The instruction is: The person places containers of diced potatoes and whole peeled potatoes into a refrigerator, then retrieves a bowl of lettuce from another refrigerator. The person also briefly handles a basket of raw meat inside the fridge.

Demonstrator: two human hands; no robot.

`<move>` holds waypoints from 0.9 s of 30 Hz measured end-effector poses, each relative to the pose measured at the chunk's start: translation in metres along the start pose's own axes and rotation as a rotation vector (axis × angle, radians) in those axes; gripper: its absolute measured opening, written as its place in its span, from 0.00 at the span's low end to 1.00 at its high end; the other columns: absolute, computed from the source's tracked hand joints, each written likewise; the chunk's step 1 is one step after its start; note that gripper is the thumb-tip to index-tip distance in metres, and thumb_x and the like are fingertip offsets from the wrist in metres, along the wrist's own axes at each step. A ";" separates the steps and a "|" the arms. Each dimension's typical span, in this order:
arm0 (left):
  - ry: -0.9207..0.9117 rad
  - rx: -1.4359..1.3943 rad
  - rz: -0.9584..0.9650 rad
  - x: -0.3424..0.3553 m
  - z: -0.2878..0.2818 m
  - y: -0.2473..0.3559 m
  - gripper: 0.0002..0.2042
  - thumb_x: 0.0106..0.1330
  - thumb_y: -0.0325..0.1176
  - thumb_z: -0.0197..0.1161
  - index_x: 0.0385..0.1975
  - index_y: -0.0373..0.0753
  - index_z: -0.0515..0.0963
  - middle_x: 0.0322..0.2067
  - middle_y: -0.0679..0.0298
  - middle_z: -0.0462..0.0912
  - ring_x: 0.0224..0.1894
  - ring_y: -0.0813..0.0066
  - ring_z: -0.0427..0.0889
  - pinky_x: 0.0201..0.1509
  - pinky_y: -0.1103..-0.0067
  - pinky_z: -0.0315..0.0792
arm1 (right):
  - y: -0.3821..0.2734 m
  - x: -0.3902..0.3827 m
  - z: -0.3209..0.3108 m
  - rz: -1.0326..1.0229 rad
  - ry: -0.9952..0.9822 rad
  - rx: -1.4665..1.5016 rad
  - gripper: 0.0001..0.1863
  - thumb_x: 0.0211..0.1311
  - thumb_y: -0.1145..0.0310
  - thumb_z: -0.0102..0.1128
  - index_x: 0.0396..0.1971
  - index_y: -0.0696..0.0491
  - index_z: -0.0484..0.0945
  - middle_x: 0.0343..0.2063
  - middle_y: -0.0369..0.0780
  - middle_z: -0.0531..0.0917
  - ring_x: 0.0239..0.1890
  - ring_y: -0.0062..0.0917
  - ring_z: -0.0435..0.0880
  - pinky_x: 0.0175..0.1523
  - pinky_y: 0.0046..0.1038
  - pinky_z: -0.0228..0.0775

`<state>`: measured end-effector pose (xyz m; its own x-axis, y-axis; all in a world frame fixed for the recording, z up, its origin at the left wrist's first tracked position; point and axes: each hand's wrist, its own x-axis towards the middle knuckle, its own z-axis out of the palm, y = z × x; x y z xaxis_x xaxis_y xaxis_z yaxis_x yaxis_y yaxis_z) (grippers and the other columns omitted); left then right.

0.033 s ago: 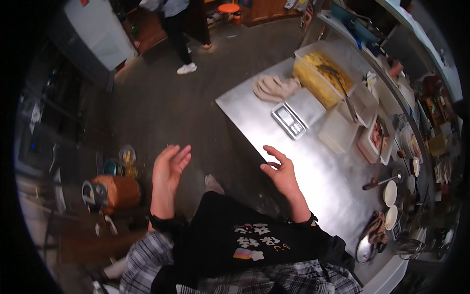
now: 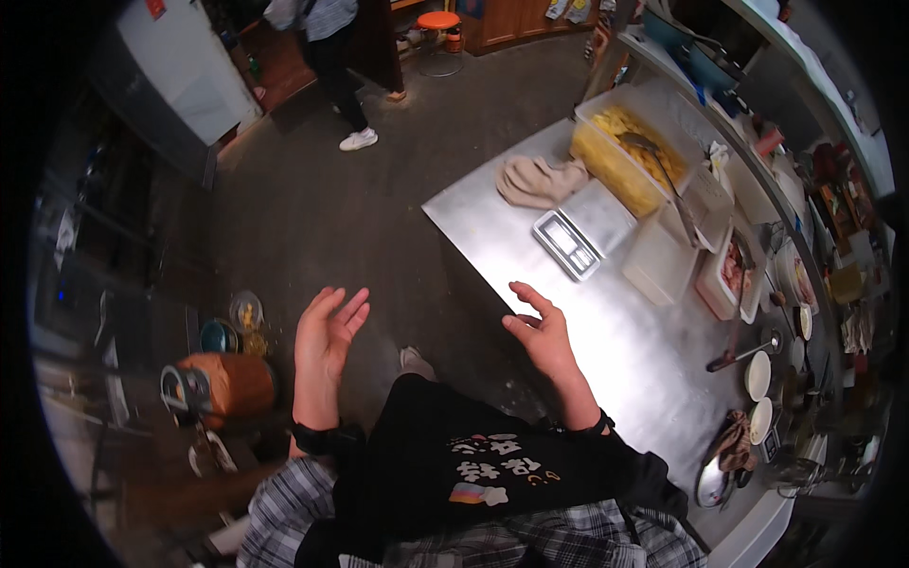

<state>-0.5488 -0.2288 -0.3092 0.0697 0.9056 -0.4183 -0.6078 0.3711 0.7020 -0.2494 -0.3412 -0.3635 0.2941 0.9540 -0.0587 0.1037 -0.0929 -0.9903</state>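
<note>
My left hand [image 2: 325,336] is raised over the floor with its fingers apart, holding nothing. Likewise bare, my right hand [image 2: 543,331] hovers by the near-left edge of a steel table [image 2: 606,350], thumb and fingers parted. Closest to it on the tabletop lies a kitchen scale [image 2: 566,244]. Behind the scale rests a beige cloth [image 2: 540,180], possibly a glove. A clear plastic tub [image 2: 620,175] full of yellow pieces, probably cut potato, stands at the far end with a long-handled spoon [image 2: 668,185] in it.
Right of the scale are a pale container [image 2: 658,260] and a tub of pinkish meat [image 2: 734,275]. White bowls [image 2: 757,376] and a brown cloth [image 2: 736,440] sit along the right side. An orange canister [image 2: 227,386] stands low at left. Another person [image 2: 331,66] is at the far doorway.
The view has shifted slightly, so the table and its things appear a little lower and farther right. My hands keep nearly the same pose.
</note>
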 end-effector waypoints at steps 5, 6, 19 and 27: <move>0.113 0.066 0.113 0.088 -0.046 0.132 0.30 0.62 0.23 0.62 0.63 0.32 0.56 0.53 0.52 0.66 0.55 0.47 0.75 0.54 0.63 0.77 | -0.049 0.139 0.110 0.156 0.184 0.265 0.27 0.64 0.68 0.60 0.62 0.59 0.68 0.60 0.41 0.72 0.60 0.28 0.72 0.57 0.31 0.71; 0.175 0.107 0.156 0.103 -0.051 0.158 0.27 0.62 0.23 0.62 0.60 0.32 0.61 0.52 0.54 0.68 0.54 0.53 0.77 0.54 0.67 0.77 | -0.064 0.160 0.124 0.133 0.156 0.393 0.27 0.65 0.67 0.59 0.62 0.59 0.67 0.59 0.40 0.72 0.58 0.28 0.73 0.57 0.31 0.72; -0.158 0.075 -0.060 0.388 0.047 0.255 0.13 0.62 0.22 0.60 0.46 0.34 0.70 0.37 0.63 0.77 0.48 0.58 0.81 0.48 0.67 0.77 | -0.106 0.408 0.158 0.081 0.511 1.070 0.14 0.64 0.65 0.61 0.47 0.54 0.75 0.47 0.36 0.77 0.53 0.27 0.74 0.54 0.39 0.73; -0.041 0.223 0.167 0.562 0.095 0.425 0.18 0.61 0.24 0.63 0.50 0.30 0.69 0.43 0.60 0.76 0.49 0.56 0.82 0.47 0.71 0.78 | -0.149 0.617 0.209 0.024 0.436 1.282 0.16 0.65 0.67 0.59 0.48 0.59 0.71 0.51 0.39 0.73 0.58 0.37 0.73 0.56 0.43 0.71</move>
<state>-0.6931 0.4571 -0.1913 0.0181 0.9638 -0.2661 -0.4247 0.2484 0.8706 -0.2818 0.3210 -0.2789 0.5831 0.7661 -0.2704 -0.7865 0.4491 -0.4239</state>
